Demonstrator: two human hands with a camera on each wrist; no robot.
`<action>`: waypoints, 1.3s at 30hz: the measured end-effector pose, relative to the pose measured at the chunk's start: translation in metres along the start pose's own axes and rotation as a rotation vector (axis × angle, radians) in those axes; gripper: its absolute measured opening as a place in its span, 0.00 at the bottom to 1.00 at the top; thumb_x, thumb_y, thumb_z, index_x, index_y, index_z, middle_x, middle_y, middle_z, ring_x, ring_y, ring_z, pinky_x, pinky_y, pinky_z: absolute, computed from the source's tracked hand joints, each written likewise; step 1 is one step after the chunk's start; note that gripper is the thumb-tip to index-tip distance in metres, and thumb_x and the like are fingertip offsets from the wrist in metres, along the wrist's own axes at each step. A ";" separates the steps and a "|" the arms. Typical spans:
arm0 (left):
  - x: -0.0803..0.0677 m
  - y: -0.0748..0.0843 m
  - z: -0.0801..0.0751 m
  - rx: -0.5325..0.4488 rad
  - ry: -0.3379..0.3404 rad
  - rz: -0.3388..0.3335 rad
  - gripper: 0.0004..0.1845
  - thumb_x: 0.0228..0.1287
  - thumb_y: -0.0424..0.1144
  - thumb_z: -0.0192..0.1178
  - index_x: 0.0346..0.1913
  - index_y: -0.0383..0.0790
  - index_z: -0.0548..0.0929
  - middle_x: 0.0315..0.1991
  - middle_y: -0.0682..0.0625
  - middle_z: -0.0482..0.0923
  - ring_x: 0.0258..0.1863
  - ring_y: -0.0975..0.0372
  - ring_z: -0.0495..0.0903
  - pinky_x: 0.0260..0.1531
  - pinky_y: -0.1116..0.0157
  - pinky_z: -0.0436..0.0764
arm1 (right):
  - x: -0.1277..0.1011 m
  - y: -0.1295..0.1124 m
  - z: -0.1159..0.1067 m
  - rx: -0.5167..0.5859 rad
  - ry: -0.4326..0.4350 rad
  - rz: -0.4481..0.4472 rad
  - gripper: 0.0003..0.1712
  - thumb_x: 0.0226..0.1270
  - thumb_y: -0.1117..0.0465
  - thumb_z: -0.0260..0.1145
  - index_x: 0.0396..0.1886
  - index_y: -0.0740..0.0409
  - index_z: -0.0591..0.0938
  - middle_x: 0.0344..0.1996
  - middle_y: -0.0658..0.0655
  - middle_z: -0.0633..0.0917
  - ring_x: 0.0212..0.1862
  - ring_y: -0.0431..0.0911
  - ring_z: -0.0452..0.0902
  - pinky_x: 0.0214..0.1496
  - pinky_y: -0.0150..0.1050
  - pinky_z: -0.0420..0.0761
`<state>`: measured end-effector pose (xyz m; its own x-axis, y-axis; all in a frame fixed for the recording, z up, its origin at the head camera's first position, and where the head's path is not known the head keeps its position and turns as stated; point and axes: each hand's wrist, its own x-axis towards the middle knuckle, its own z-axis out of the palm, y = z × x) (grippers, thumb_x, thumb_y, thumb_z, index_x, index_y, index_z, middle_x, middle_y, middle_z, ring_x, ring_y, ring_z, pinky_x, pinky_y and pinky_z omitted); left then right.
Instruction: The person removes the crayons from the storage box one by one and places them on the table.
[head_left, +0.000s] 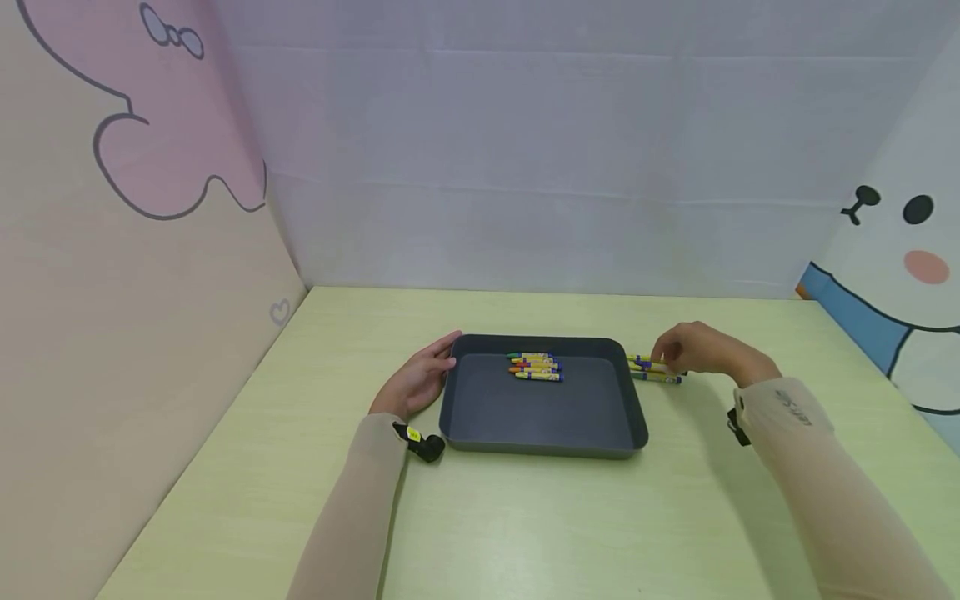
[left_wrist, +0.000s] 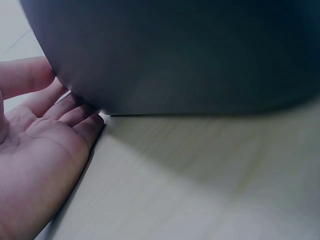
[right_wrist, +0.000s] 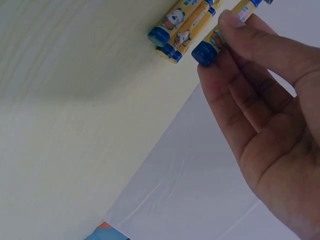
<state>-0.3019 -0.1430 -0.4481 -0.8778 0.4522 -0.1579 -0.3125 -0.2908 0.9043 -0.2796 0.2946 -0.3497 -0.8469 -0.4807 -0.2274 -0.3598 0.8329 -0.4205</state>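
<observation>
L hand [head_left: 411, 382]: spread loosely, I'm touching tray [head_left: 543, 417]
R hand [head_left: 693, 348]: I'm pinching 1 crayon [right_wrist: 213, 42] (yellow w/ blue)

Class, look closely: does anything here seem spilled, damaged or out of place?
Nothing stands out as spilled or damaged. Yellow-wrapped crayons lie grouped in the dark grey rectangular tray; more such crayons lie beside it, where the right hand pinches one.

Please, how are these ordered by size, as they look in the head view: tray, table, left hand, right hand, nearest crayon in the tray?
1. Table
2. Tray
3. Left hand and right hand: too alike to rank
4. Nearest crayon in the tray
</observation>
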 end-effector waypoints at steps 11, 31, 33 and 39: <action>0.002 -0.001 -0.002 -0.004 -0.022 0.013 0.34 0.71 0.21 0.39 0.77 0.42 0.49 0.79 0.52 0.36 0.75 0.62 0.43 0.62 0.71 0.63 | 0.000 0.005 0.009 0.040 -0.025 0.017 0.13 0.57 0.74 0.66 0.43 0.65 0.85 0.33 0.56 0.83 0.34 0.43 0.76 0.36 0.40 0.77; 0.001 -0.001 -0.002 -0.012 0.002 0.001 0.34 0.71 0.21 0.41 0.76 0.44 0.52 0.79 0.54 0.38 0.75 0.64 0.45 0.55 0.75 0.68 | 0.004 0.012 0.018 0.021 -0.028 0.028 0.14 0.52 0.74 0.71 0.40 0.64 0.85 0.32 0.54 0.83 0.34 0.43 0.74 0.36 0.40 0.77; 0.001 -0.001 -0.002 -0.013 0.000 0.004 0.34 0.71 0.21 0.41 0.76 0.44 0.52 0.79 0.53 0.38 0.75 0.63 0.45 0.55 0.75 0.68 | 0.003 0.012 0.018 0.027 -0.030 0.036 0.14 0.51 0.73 0.71 0.40 0.64 0.84 0.32 0.54 0.83 0.34 0.44 0.74 0.36 0.40 0.77; 0.001 -0.001 -0.001 -0.018 0.002 0.004 0.34 0.71 0.21 0.41 0.76 0.44 0.52 0.79 0.53 0.38 0.73 0.63 0.47 0.53 0.75 0.70 | 0.003 0.012 0.021 0.038 -0.021 0.044 0.13 0.52 0.74 0.71 0.39 0.65 0.84 0.31 0.56 0.82 0.34 0.44 0.74 0.36 0.39 0.77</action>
<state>-0.3028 -0.1430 -0.4491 -0.8798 0.4493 -0.1550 -0.3153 -0.3077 0.8977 -0.2788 0.2974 -0.3737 -0.8528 -0.4502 -0.2647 -0.3074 0.8424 -0.4426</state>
